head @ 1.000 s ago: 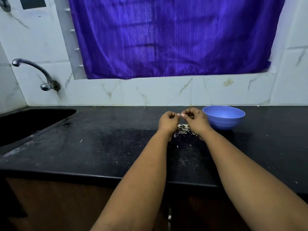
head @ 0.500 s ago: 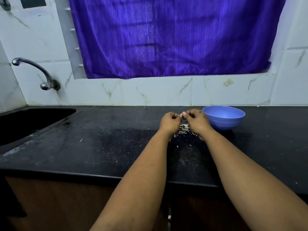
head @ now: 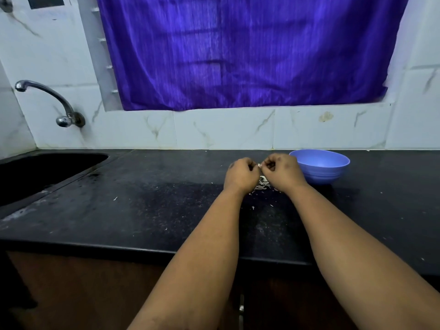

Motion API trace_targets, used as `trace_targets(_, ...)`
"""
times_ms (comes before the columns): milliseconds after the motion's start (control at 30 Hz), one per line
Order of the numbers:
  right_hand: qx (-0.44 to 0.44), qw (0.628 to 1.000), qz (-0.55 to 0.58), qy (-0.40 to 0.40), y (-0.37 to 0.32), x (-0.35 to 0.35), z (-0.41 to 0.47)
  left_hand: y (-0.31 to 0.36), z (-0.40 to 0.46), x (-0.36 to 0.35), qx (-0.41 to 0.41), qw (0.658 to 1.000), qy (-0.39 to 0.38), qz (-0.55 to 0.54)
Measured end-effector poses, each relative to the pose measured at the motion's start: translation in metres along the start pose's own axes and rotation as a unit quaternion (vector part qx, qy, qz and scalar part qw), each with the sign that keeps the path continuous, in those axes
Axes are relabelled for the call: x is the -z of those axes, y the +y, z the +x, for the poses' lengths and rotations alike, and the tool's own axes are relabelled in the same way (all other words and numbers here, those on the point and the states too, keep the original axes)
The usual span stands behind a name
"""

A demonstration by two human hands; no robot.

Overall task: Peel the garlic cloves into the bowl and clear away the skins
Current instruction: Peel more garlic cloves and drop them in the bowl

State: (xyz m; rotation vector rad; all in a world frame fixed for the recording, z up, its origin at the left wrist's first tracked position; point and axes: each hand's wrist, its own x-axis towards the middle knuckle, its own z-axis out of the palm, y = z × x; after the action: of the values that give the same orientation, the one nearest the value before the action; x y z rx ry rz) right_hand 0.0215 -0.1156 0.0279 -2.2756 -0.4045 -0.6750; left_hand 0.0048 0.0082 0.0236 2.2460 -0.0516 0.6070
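My left hand (head: 241, 175) and my right hand (head: 282, 172) meet above the black counter (head: 142, 206), fingers curled. Between their fingertips they pinch a small whitish garlic clove (head: 259, 165), mostly hidden by the fingers. Below the hands lies a little heap of pale garlic skins (head: 262, 183), partly covered by my wrists. A blue bowl (head: 320, 166) stands on the counter just right of my right hand; its inside is not visible from here.
A dark sink (head: 42, 172) is sunk into the counter at the left, with a metal tap (head: 47, 101) on the tiled wall above it. A purple curtain (head: 250, 51) hangs behind. Scattered skin flecks (head: 252, 207) dot the counter.
Both hands have stayed together over the skin heap, with only small finger movements on the clove. The bowl has not moved.
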Motion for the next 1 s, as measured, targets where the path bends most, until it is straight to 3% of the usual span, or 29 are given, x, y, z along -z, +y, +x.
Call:
trace_targets(233,0.071,0.994,-0.077,-0.037,0.0031,-0.0048,0.0059,0.0003,-0.0021,0.0059,-0.028,0.998,0.006,0.050)
trace_targets(700,0.078,0.991,-0.097,-0.041,0.0006,-0.0026,0.0040,0.0046,-0.0041,0.0081,-0.078,0.992,-0.012,0.100)
trace_targets(900,0.078,0.992,-0.096,-0.029,0.0014,-0.0045,0.0046,0.0004,-0.0015,0.0039,-0.048,0.998,-0.004,0.043)
trace_targets(1000,0.075,0.994,-0.078,-0.008,0.0010,-0.0055,0.0047,0.0004,0.0006,-0.0003,0.017,0.998,0.001,-0.063)
